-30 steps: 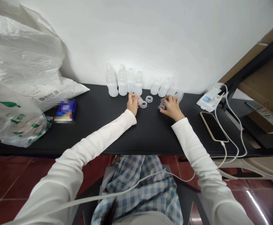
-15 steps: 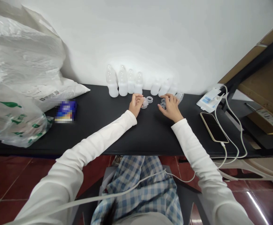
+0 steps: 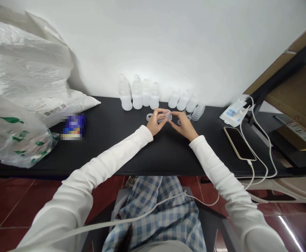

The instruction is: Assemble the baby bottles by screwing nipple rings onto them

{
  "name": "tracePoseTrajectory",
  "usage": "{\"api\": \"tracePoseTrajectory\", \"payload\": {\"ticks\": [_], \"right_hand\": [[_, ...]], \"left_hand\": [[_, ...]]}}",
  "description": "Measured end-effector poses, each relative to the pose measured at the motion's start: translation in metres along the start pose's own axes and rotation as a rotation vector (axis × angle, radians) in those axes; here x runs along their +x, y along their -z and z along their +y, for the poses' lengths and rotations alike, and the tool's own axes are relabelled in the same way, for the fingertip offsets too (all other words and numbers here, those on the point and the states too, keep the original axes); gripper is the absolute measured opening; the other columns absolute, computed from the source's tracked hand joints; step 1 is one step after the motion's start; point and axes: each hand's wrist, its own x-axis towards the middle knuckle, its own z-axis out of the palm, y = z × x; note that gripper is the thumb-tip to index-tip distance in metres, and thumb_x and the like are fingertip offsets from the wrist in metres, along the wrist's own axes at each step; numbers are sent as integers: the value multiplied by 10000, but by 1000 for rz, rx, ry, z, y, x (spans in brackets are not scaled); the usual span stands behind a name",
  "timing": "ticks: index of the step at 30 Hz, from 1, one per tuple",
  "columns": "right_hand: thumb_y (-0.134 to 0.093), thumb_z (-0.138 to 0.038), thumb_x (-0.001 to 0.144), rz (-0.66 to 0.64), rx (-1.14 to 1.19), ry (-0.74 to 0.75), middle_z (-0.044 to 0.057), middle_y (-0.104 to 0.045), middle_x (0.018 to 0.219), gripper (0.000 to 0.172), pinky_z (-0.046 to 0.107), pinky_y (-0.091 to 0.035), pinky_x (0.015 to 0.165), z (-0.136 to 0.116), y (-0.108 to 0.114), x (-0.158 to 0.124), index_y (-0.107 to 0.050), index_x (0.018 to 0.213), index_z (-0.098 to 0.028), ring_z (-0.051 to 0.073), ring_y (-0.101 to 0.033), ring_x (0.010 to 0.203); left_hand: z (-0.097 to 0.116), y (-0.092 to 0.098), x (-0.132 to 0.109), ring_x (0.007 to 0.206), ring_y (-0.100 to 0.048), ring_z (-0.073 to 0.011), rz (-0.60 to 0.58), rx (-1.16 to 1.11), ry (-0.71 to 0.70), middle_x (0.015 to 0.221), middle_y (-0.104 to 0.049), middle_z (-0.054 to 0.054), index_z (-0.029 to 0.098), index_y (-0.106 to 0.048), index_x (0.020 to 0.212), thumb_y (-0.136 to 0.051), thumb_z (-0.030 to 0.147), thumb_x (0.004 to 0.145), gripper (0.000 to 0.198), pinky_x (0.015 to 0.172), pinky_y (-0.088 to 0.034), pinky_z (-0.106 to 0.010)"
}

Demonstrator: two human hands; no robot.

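Observation:
Over the black table [image 3: 108,140] my left hand [image 3: 157,120] and my right hand [image 3: 182,124] meet, fingers pinched on a small clear plastic ring-and-teat piece [image 3: 168,116] held between them. A loose clear ring [image 3: 149,117] lies on the table just left of my left hand. Behind the hands, along the wall, stand several capped white baby bottles [image 3: 137,92] and three shorter uncapped ones [image 3: 183,99]. One clear bottle [image 3: 198,112] lies on its side to the right of my right hand.
Large plastic bags [image 3: 24,84] fill the table's left end, with a blue packet [image 3: 73,126] beside them. A phone [image 3: 238,142] on a white cable and a white box [image 3: 233,111] lie at the right. A cardboard shelf [image 3: 297,94] rises further right.
Both hands moved inward and came together, lifting a clear piece between them. The camera view shifted slightly; a ring stays on the table to the left.

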Motion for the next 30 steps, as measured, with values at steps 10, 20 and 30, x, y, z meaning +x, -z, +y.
{"api": "tracePoseTrajectory", "payload": {"ticks": [10,20,30], "right_hand": [[-488,-304,997,-183,-364,-100,132,-688,1198,230,424,-445,919,0,4,1,-657,1110,-198,288,-596,1086],[-420,-283,1012,-298,-505,-83,135,-717,1138,322,465,-342,998,-3,-1,-1,-641,1221,-177,316,-535,1126],[-340,-227,1033,-140,-442,-160,87,-708,944,327,404,-327,888,-2,8,1,-667,1039,-216,266,-564,945]], "left_hand": [[10,14,4,1208,-616,-242,57,541,34,1237,-629,-129,202,-505,1224,-497,193,909,315,1009,-515,-427],[-5,55,22,1378,-434,-352,677,782,299,1339,-459,-190,173,-481,1179,-607,70,714,493,1192,-320,-565],[-15,92,28,1482,-361,-351,853,706,584,1495,-382,-216,208,-277,1373,-634,18,628,848,1239,-223,-594]]}}
